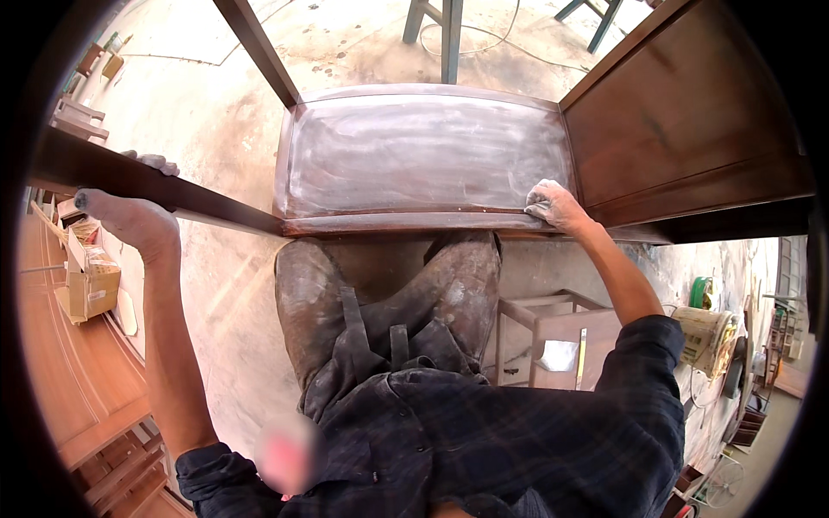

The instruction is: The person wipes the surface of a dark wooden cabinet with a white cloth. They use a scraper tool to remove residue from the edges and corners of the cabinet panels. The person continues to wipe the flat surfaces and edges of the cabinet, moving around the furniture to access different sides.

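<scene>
A dark brown wooden furniture frame lies in front of my knees. Its recessed panel (423, 155) is smeared with pale dust. My left hand (142, 220) is wrapped round a dark wooden post (216, 205) on the left, thumb on the near side and fingertips showing over the far side. My right hand (553, 205), powdered with dust, rests curled at the right end of the front rail (406, 223), beside the panel's near right corner. Its fingers are bent in, and whatever they hold, if anything, is hidden beneath them.
A tall brown side panel (682, 112) rises at the right. By my right knee stands a small wooden stand (553, 332) bearing a folded white sheet (560, 355) and a yellow strip (581, 358). A cardboard box (91, 289) sits on brown boards at left; a bucket (704, 337) stands right.
</scene>
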